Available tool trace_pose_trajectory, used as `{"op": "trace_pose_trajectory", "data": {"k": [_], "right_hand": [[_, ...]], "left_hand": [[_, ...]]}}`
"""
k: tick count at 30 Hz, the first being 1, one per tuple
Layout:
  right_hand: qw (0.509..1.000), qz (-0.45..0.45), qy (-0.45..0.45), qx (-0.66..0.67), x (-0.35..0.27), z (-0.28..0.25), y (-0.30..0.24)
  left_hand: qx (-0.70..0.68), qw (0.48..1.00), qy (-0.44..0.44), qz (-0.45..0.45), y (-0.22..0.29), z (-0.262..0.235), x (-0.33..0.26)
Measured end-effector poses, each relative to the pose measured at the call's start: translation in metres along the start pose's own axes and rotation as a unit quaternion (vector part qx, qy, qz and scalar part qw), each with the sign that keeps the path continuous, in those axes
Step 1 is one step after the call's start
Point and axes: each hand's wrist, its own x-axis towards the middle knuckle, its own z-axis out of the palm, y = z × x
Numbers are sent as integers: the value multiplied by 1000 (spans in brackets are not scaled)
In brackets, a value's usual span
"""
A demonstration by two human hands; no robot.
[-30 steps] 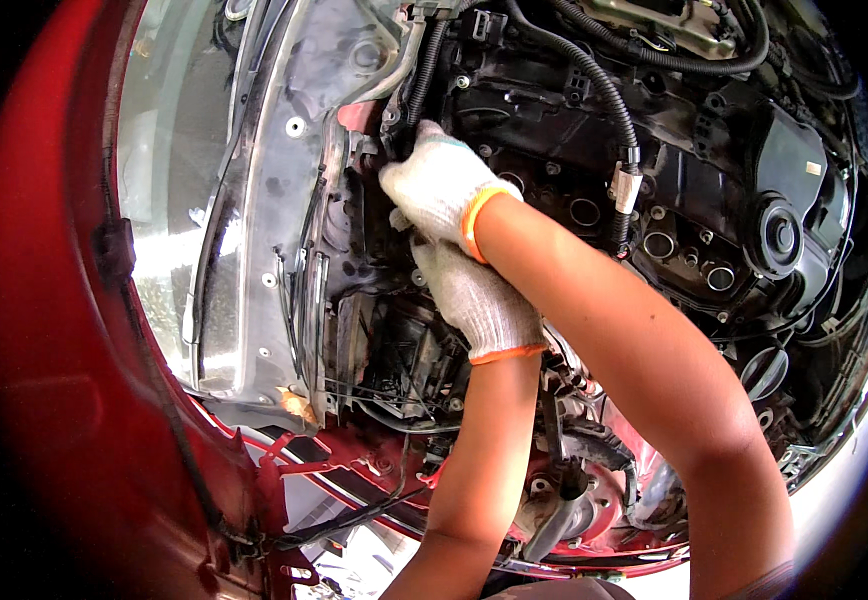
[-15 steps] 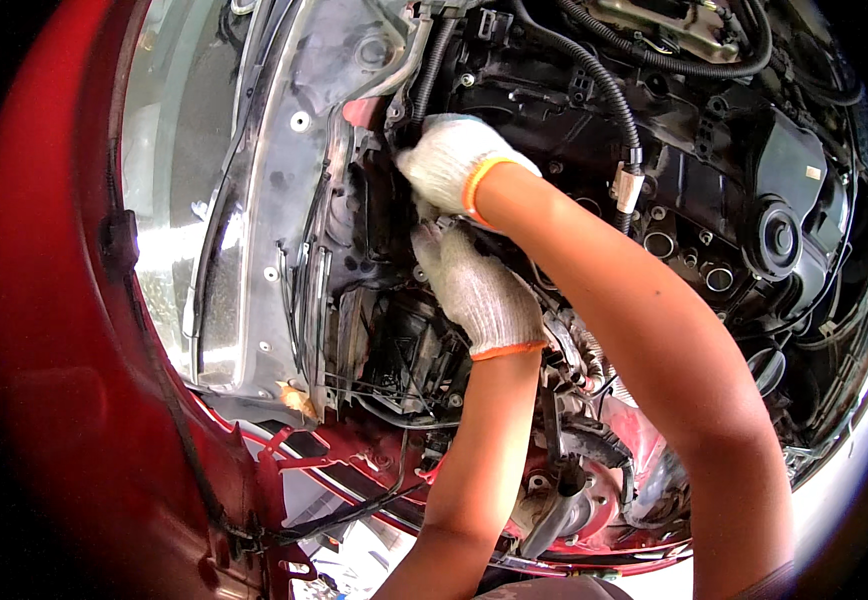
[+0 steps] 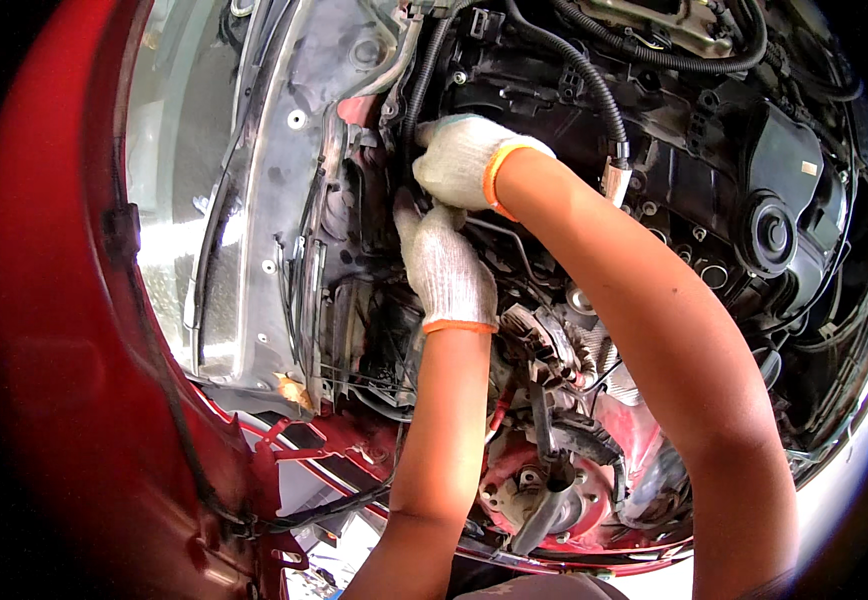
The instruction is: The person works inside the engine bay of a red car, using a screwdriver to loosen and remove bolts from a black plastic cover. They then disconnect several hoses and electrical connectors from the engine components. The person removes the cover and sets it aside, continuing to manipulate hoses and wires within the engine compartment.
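White-gloved left hand point(image 3: 446, 268), right hand point(image 3: 462, 160), one black hose point(image 3: 416, 95), one engine point(image 3: 714, 170)

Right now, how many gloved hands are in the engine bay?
2. The right hand is uppermost, by the black corrugated hose. The left hand is just below it, reaching into the gap beside the engine. Both sets of fingertips are hidden, so neither grip can be judged.

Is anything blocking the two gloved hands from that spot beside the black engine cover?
Nothing visible: the right hand and left hand are already in the gap beside the black engine cover. The corrugated hose passes behind them.
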Motion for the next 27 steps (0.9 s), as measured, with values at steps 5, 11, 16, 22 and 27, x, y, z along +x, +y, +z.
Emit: {"op": "trace_pose_trajectory", "data": {"k": [5,11,16,22,27], "right_hand": [[997,47,-55,40,12,-3,-4],[995,49,-81,12,13,-3,-4],[988,109,-105,41,12,-17,-13],[981,155,-109,38,9,-29,-20],[983,125,-118,64,13,-28,-11]], "left_hand": [[-5,1000,18,5,-6,-3,3],[-33,999,-13,1,-5,1,1],[-34,999,-2,-10,-9,-4,8],[-10,1000,-8,-18,-10,-2,7],[25,999,13,-21,-7,0,11]]}}
